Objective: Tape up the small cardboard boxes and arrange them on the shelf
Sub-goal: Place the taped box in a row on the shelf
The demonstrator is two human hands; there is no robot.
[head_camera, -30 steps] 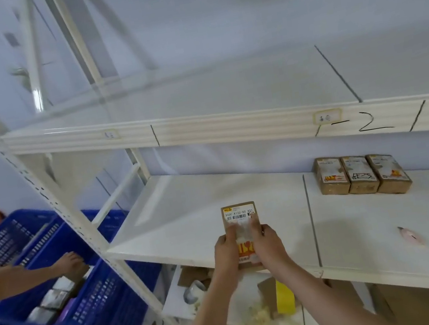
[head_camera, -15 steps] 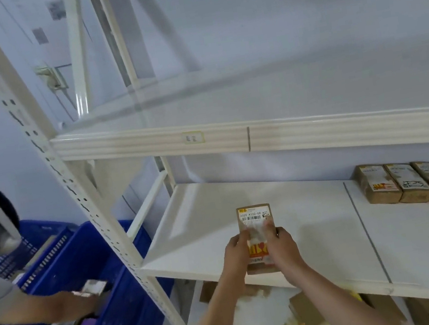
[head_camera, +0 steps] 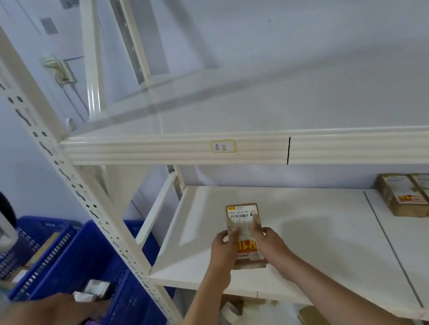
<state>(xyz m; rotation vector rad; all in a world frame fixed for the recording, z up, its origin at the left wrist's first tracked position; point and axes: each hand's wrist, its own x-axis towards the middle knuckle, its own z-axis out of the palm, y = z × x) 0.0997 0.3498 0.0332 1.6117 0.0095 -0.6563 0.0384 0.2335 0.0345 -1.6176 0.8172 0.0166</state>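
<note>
The small box (head_camera: 244, 231) is held upright above the front of the middle shelf board (head_camera: 318, 232), its barcode label at the top and a red and yellow sticker lower down. The left hand (head_camera: 222, 249) grips its left edge and the right hand (head_camera: 267, 241) its right edge, thumbs lying on the front face over what looks like a clear strip of tape. My reading is that the taping of this box is at its pressing-down stage, with shelving next. Well to the right, three boxes (head_camera: 428, 194) lie in a tight row at the back of the same board, touching one another. The next move probably calls for carrying this box over and setting it flat just beside that row. Left of the rack, another person reaches into a blue crate (head_camera: 123, 305).
</note>
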